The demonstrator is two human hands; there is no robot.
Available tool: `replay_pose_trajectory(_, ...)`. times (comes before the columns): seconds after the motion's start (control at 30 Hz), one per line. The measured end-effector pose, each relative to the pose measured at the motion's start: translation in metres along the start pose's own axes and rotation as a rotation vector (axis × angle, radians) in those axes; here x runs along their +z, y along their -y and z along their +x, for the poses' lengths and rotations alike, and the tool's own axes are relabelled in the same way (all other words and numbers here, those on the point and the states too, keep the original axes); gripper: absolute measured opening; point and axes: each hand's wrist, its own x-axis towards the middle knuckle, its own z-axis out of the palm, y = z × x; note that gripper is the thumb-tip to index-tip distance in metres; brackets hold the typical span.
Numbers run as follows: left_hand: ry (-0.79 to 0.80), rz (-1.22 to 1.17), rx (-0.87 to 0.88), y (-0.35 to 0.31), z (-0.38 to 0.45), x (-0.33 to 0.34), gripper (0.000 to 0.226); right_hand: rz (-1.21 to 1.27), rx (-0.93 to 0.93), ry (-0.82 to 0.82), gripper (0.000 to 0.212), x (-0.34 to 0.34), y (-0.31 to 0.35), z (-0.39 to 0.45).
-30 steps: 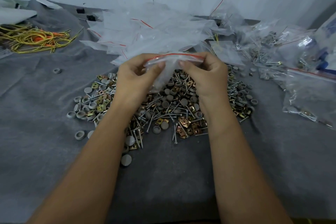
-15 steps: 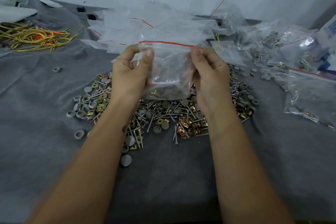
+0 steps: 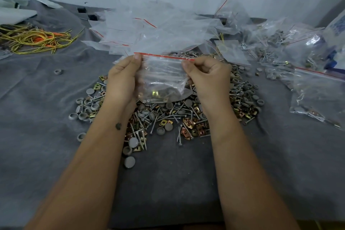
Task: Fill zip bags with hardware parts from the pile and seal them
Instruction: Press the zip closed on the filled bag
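Between the hands, zip bag [image 3: 162, 78] now stretched flat and wide, red strip [image 3: 164, 56] drawn into one straight line from thumb to thumb; half a second earlier held a little higher and looser, and a second earlier bunched small with both hands close together. Meaning for the task, as a judgement: filling of this bag finished, sealing in progress or just completed. Strip looks closed along its length, but hard to confirm through the clear plastic. Parts sitting at the bottom of the bag, grey caps and a yellow clip among them.

Below and behind the hands, pile [image 3: 168, 115] of screws, caps and clips on the grey cloth. Beyond the hands, heap of empty bags [image 3: 158, 30]. To the right of the right hand, filled bags [image 3: 315, 91].

Left hand [image 3: 121, 84] upright, thumb pressed at the left top corner of the bag, pinching it. Right hand [image 3: 209, 78] curled, thumb and forefinger pinching the right end of the strip. Hands apart by the bag's width, both clamped on the bag, forearms reaching forward and nearly parallel.
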Motion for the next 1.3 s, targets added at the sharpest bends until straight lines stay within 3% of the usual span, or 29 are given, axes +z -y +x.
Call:
replay_pose_trajectory(0.27,-0.1,0.114,0.243,0.004,-0.005,0.008,0.025,0.231,0.1,0.029,0.018,-0.001,0.002,0.0)
replay_pose_trajectory(0.47,-0.082,0.193,0.171,0.005,-0.006,0.01,0.035,0.253,0.1,-0.029,0.02,-0.001,0.003,0.001)
replay_pose_trajectory(0.6,-0.054,0.198,0.22,0.005,-0.007,0.011,0.046,0.326,0.149,-0.016,0.021,-0.001,0.004,0.002)
replay_pose_trajectory(0.77,-0.017,0.155,0.247,0.004,-0.009,0.012,0.043,0.236,0.148,0.05,0.021,-0.001,0.004,0.001)
replay_pose_trajectory(0.93,0.02,0.151,0.209,0.001,-0.012,0.014,0.021,0.216,0.122,0.03,0.023,0.0,0.004,0.0)
replay_pose_trajectory(1.13,0.078,0.163,0.218,0.001,-0.015,0.016,0.016,0.226,0.165,0.11,0.021,0.001,0.004,-0.001)
replay_pose_trajectory(1.3,0.134,0.191,0.213,0.002,-0.015,0.015,0.023,0.223,0.149,0.059,0.021,0.001,0.006,-0.001)
